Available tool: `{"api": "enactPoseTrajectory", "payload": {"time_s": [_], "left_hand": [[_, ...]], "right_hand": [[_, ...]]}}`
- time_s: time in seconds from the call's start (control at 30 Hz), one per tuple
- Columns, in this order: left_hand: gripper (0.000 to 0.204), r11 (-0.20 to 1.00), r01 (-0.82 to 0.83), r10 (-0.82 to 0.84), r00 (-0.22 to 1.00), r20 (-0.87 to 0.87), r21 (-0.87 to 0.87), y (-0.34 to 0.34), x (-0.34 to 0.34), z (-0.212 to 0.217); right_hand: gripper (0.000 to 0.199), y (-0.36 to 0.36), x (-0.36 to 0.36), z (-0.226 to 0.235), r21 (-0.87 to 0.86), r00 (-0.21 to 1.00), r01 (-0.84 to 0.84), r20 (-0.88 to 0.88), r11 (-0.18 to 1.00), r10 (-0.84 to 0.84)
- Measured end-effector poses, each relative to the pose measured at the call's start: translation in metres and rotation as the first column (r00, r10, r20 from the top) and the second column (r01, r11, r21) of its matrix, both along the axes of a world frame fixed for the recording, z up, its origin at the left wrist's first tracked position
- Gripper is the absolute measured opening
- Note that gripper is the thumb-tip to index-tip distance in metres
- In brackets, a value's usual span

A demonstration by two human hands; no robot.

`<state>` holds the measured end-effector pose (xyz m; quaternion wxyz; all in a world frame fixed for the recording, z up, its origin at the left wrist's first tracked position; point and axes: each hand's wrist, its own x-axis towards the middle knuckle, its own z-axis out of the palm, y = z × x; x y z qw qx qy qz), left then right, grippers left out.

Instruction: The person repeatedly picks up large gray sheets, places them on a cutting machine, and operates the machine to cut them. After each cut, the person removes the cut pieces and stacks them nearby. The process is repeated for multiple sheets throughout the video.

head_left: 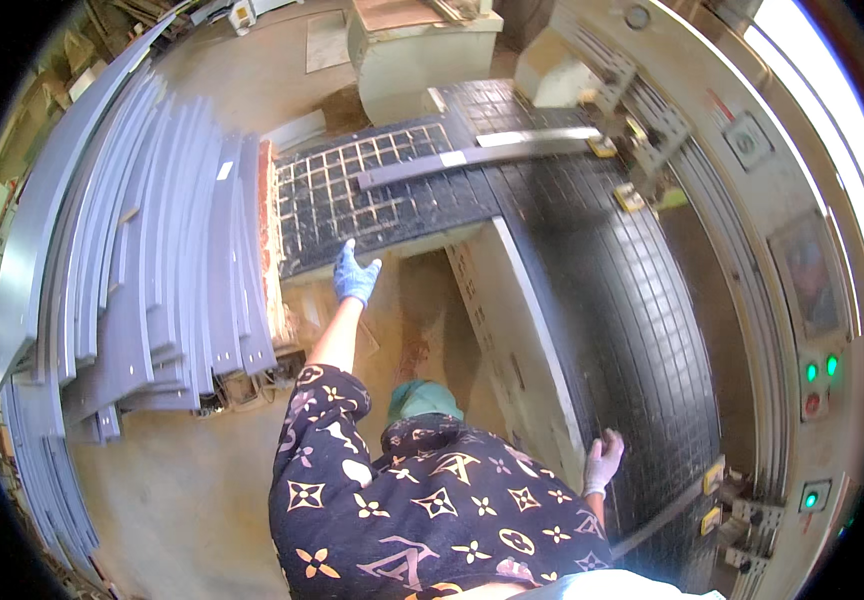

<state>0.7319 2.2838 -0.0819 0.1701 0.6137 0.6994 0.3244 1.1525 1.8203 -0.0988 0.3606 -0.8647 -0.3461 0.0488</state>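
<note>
My left hand (355, 277), in a blue glove, reaches forward at the near edge of the black gridded table (337, 257). Its index finger is stretched and the thumb stands apart, with nothing in it. My right hand (604, 461), in a pale glove, hangs beside the dark machine bed (632, 340), fingers loosely bent and apart; no held thing shows. Ahead, a long grey strip (412, 171) lies across the gridded table, with a lighter strip (537, 136) just beyond it. Another grey strip (664, 516) rests at the near end of the bed.
Long grey panels (167, 250) are stacked on the left. A machine frame (742, 250) runs along the right, with a screen (808, 272), lit green buttons (811, 372) and yellow blocks (629, 197). A pale cabinet side (522, 320) and a pale rounded base (422, 70) stand ahead.
</note>
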Motion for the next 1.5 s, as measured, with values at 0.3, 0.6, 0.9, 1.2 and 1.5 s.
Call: {"api": "enactPoseTrajectory", "payload": {"time_s": [0.3, 0.6, 0.9, 1.2, 1.5], "left_hand": [[0.086, 0.976, 0.06, -0.126, 0.939, -0.32, -0.208, 0.204, -0.026, 0.008], [0.056, 0.908, 0.413, -0.354, 0.846, -0.4, 0.071, 0.199, -0.024, -0.004], [0.026, 0.176, 0.938, -0.92, 0.266, 0.289, -0.3, -0.037, 0.071, 0.053], [0.068, 0.303, 0.951, -0.891, 0.258, -0.373, -0.065, -0.015, 0.113, 0.061], [0.074, 0.117, 0.905, -0.858, -0.116, -0.5, -0.409, 0.015, 0.18, 0.06]], "right_hand": [[0.034, 0.103, -0.051, -0.005, -0.31, 0.988, -0.142, -0.094, 0.94, 0.118], [0.038, 0.23, -0.067, 0.034, -0.238, 0.943, -0.189, -0.315, 0.953, 0.109], [0.081, 0.352, -0.059, 0.051, -0.616, 0.993, 0.099, 0.012, 0.782, -0.117], [0.067, 0.112, -0.087, 0.015, -0.403, 0.98, -0.159, 0.046, 0.901, 0.193], [0.04, 0.196, -0.027, 0.097, -0.225, 0.774, -0.372, 0.461, 0.901, 0.434]]}}
